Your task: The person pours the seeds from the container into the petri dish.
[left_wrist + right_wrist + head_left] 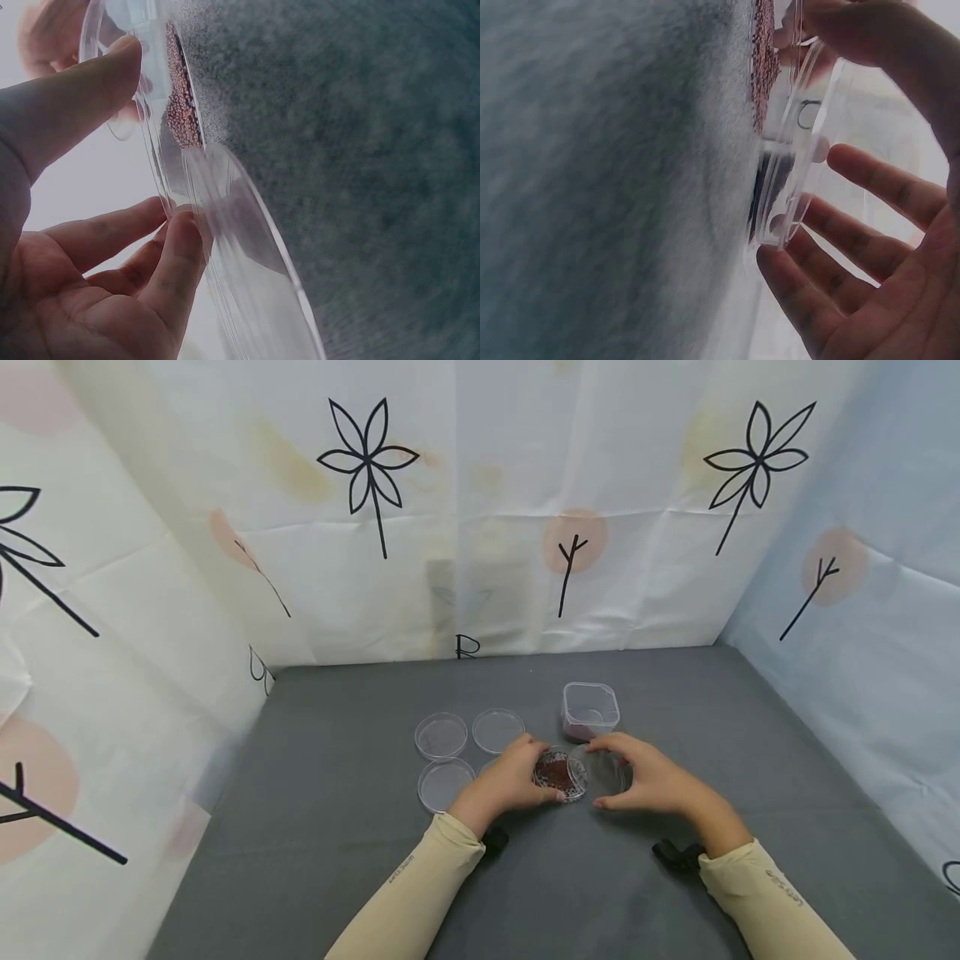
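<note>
Grey table [330, 760], printed cloth [495, 468] behind. Left hand [510, 781], fingers widely curved, grips grain dish [557, 774]; right hand [658, 781], likewise, grips clear dish [606, 770].

1. Left hand [510, 777]: curved in a grip, thumb [82, 97] opposite the fingers [176, 262].
2. Right hand [652, 781]: likewise gripping, its fingers [885, 187] fanned slightly apart, thumb facing them.
3. Both thumbs lie nearer the body than the fingers; the hands' fingertips point toward each other, apart.
4. Left forearm [412, 893] and right forearm [772, 893] slope back and outward behind the fingers.
</note>
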`<act>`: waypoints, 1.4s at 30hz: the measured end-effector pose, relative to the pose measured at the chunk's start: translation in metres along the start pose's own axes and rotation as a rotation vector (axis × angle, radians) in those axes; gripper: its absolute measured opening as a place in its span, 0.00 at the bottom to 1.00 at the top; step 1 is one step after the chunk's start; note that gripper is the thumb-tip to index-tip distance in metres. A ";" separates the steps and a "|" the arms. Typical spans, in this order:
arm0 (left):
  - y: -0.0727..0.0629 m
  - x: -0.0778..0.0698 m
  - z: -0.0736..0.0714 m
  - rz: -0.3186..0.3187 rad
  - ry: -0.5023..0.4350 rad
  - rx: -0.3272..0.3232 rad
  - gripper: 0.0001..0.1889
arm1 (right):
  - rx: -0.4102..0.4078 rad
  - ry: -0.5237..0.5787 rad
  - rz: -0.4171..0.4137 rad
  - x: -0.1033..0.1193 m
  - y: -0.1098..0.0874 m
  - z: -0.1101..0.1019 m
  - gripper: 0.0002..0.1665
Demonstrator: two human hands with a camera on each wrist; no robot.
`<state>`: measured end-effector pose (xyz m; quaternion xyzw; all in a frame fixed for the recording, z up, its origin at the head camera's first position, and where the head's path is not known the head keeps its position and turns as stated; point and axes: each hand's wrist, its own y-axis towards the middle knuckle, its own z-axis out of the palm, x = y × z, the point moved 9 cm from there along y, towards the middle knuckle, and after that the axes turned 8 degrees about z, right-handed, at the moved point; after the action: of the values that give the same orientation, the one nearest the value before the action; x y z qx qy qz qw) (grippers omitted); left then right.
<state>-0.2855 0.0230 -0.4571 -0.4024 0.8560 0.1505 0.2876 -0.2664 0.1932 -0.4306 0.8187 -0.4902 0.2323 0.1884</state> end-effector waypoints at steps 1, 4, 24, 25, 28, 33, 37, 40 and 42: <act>0.000 0.000 0.000 0.001 0.006 0.000 0.42 | 0.006 -0.002 0.003 0.001 0.002 0.001 0.43; 0.001 0.000 0.002 0.014 0.021 -0.001 0.42 | 0.010 -0.014 -0.001 0.003 0.005 0.004 0.41; -0.001 0.001 0.006 0.053 0.035 -0.003 0.41 | 0.064 -0.018 -0.025 0.014 0.020 0.018 0.33; -0.001 0.001 0.006 0.055 0.036 -0.001 0.41 | 0.065 -0.017 -0.025 0.015 0.021 0.019 0.33; -0.002 0.001 0.006 0.068 0.044 -0.001 0.42 | 0.069 -0.017 -0.021 0.016 0.023 0.019 0.33; -0.003 0.000 0.002 0.086 0.025 0.007 0.48 | 0.066 -0.006 -0.024 0.018 0.024 0.020 0.33; -0.004 0.003 -0.001 0.078 -0.022 0.016 0.51 | 0.059 0.009 -0.038 0.021 0.025 0.022 0.33; -0.005 0.003 -0.002 0.073 -0.010 0.024 0.51 | 0.059 0.013 -0.048 0.024 0.026 0.023 0.33; -0.005 0.002 -0.002 0.072 0.012 0.027 0.51 | 0.062 0.014 -0.053 0.026 0.028 0.024 0.33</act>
<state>-0.2831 0.0176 -0.4570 -0.3684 0.8735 0.1467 0.2822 -0.2758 0.1494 -0.4336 0.8351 -0.4597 0.2479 0.1726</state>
